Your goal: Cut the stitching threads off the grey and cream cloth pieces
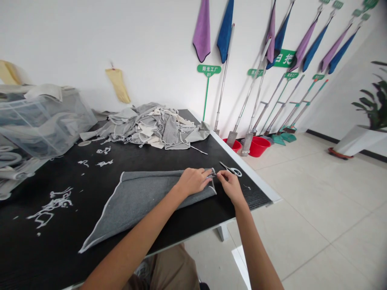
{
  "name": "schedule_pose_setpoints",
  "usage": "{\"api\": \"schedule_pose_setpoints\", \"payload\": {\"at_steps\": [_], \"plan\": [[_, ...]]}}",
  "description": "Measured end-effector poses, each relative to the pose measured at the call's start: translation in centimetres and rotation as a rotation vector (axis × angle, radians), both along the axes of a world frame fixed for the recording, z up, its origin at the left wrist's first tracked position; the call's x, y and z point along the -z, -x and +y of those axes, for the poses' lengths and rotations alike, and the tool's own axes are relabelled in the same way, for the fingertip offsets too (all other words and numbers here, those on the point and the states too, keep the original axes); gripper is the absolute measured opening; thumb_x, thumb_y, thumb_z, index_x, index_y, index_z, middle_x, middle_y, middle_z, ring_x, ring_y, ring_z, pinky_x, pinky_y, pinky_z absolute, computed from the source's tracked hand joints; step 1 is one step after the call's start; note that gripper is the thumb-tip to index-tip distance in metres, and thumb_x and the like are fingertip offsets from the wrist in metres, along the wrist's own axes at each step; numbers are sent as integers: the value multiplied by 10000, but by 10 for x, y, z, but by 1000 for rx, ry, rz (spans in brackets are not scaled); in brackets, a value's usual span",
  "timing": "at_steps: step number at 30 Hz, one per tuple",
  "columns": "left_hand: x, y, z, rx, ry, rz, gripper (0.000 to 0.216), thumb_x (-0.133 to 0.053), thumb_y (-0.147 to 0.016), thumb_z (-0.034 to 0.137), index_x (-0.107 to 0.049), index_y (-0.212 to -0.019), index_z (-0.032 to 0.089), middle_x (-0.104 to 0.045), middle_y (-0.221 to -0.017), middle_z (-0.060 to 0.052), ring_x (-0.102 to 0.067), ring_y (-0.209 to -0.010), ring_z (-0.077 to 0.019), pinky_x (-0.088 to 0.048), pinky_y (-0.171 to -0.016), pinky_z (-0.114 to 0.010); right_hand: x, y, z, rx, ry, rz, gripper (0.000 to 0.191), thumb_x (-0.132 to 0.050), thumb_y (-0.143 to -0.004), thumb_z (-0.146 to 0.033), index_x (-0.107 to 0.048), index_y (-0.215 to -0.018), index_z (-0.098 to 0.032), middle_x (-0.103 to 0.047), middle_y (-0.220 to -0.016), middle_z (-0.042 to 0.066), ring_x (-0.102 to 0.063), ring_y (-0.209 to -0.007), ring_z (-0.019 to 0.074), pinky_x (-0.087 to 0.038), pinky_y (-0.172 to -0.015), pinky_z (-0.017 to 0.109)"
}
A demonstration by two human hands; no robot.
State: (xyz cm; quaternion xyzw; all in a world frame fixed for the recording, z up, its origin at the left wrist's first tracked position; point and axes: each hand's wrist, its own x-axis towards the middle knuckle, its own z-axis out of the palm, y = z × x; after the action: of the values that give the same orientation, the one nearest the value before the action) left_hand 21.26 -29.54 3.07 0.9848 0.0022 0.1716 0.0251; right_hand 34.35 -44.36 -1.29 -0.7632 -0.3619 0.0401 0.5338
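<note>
A grey fabric piece [148, 191] with white stitched edges lies flat on the black table, narrowing to a point at the lower left. My left hand [196, 181] rests on its right end, fingers closed on the fabric near the edge. Just beyond that edge, my right hand [229, 185] is held in a pinch close to the left fingertips. What sits between the right fingertips is too small to make out. A pair of scissors [234, 171] with pale handles lies right behind my right hand, blades pointing left.
A heap of grey and cream fabric pieces [151, 125] covers the table's back. White thread scraps [54, 205] lie at left, beside a clear plastic bin [45, 121] of cloth. The table's right edge [242, 161] is near my right hand. Red buckets [259, 147] and mops stand along the wall.
</note>
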Motion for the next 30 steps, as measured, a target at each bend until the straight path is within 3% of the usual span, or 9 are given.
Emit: {"api": "schedule_pose_setpoints", "payload": {"at_steps": [13,30], "plan": [[2,-12,-5,60,-109,6,396,-426,-993,373,-515,-1315,161,-693,-1018,-112,-699,-840,-221,-490,-678,-296,-4,4,-1,-7,0,-25,316,-526,-868,-460,-647,-820,-172,-683,-802,61,-594,-755,206,-447,-752,320],[10,-16,-4,59,-125,13,348,-407,-1006,370,-528,-1245,147,-696,-991,-99,-702,-846,-230,-490,-652,-277,4,0,0,26,34,-66,286,-510,-874,-429,-628,-835,-171,-651,-779,54,-560,-720,196,-414,-712,311]]}}
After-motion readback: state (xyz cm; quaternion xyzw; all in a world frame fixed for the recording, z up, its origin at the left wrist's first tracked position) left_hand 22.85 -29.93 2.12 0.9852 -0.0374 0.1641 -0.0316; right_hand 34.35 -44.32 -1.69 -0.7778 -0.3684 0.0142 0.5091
